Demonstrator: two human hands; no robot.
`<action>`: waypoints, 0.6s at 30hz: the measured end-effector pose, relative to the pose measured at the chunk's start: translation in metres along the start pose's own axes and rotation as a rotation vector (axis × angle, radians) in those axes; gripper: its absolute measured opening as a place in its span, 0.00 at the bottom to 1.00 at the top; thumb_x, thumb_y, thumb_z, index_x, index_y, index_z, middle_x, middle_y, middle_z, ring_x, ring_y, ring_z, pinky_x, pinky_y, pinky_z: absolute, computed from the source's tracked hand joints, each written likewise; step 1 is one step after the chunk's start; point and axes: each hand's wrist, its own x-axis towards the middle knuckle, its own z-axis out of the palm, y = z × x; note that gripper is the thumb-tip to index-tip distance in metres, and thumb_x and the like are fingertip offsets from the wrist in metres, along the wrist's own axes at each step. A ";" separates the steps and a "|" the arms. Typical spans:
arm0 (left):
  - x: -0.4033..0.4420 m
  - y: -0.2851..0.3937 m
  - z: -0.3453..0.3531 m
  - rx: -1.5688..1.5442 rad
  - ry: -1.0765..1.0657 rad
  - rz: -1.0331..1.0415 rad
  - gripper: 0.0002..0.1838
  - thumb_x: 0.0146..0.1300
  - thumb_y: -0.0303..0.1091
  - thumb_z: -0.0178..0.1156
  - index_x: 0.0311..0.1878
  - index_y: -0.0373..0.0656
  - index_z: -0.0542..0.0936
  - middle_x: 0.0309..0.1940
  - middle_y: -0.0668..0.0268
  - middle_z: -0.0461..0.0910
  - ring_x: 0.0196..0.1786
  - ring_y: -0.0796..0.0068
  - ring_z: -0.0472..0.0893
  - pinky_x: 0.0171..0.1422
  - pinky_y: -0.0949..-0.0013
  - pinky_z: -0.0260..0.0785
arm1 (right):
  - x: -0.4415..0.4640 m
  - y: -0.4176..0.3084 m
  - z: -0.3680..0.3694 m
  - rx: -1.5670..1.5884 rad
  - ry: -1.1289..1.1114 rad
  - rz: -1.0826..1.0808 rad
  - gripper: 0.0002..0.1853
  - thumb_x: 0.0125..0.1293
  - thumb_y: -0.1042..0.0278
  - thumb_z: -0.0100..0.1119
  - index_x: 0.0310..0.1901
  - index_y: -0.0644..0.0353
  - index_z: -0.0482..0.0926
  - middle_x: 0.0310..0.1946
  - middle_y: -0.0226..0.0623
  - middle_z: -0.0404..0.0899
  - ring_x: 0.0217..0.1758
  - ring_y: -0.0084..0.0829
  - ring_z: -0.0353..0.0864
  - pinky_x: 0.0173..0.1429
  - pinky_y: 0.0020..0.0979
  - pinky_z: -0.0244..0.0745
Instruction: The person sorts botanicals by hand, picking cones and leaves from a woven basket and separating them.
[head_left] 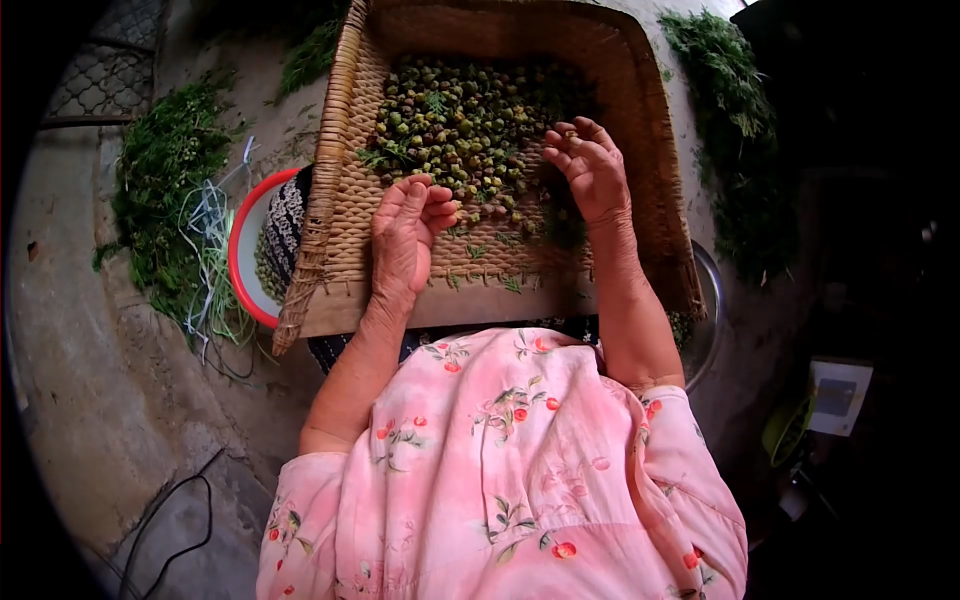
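Note:
A woven wicker basket [345, 215], open at the side nearest me, sits across my lap. Inside it lies a heap of small green and brown cones [450, 125], with bits of green leafy sprig [385, 155] among them. My left hand [403, 235] is over the near left part of the heap, fingers curled and the thumb against them; what they hold, if anything, is too small to tell. On the right, my right hand [592, 172] is raised over the basket, its fingertips closed round a small pale thing that looks like one of the cones.
A red-rimmed basin [240, 245] stands left of the basket, and a metal basin [712, 300] is partly hidden on the right. Piles of green branches [165, 190] lie on both sides. Pale plastic strings [210, 260] and a black cable [185, 485] are on the floor.

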 end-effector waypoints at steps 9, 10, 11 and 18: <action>0.001 0.000 -0.001 -0.002 -0.012 0.000 0.13 0.69 0.37 0.53 0.49 0.39 0.73 0.37 0.62 0.80 0.38 0.73 0.80 0.42 0.72 0.75 | 0.017 0.040 0.014 -1.547 0.054 -0.419 0.09 0.56 0.64 0.65 0.35 0.57 0.80 0.33 0.42 0.80 0.38 0.45 0.79 0.39 0.44 0.73; 0.001 0.001 -0.001 -0.008 -0.016 -0.001 0.12 0.69 0.37 0.53 0.49 0.39 0.73 0.37 0.62 0.80 0.38 0.73 0.80 0.42 0.72 0.75 | 0.017 0.042 0.016 -1.640 0.064 -0.400 0.09 0.56 0.63 0.65 0.34 0.57 0.79 0.34 0.41 0.79 0.40 0.47 0.78 0.41 0.47 0.73; 0.001 0.001 -0.001 -0.005 -0.013 0.002 0.12 0.69 0.37 0.53 0.49 0.39 0.73 0.37 0.62 0.80 0.38 0.73 0.80 0.42 0.72 0.75 | 0.016 0.042 0.018 -1.636 0.060 -0.401 0.09 0.56 0.63 0.65 0.34 0.57 0.79 0.34 0.41 0.79 0.40 0.47 0.78 0.41 0.47 0.73; 0.000 -0.001 -0.001 -0.019 -0.015 -0.014 0.13 0.69 0.38 0.52 0.49 0.40 0.73 0.37 0.62 0.80 0.38 0.72 0.80 0.43 0.71 0.75 | 0.011 0.022 0.007 -0.842 0.034 -0.044 0.10 0.61 0.61 0.63 0.40 0.56 0.81 0.37 0.39 0.83 0.38 0.39 0.82 0.40 0.43 0.76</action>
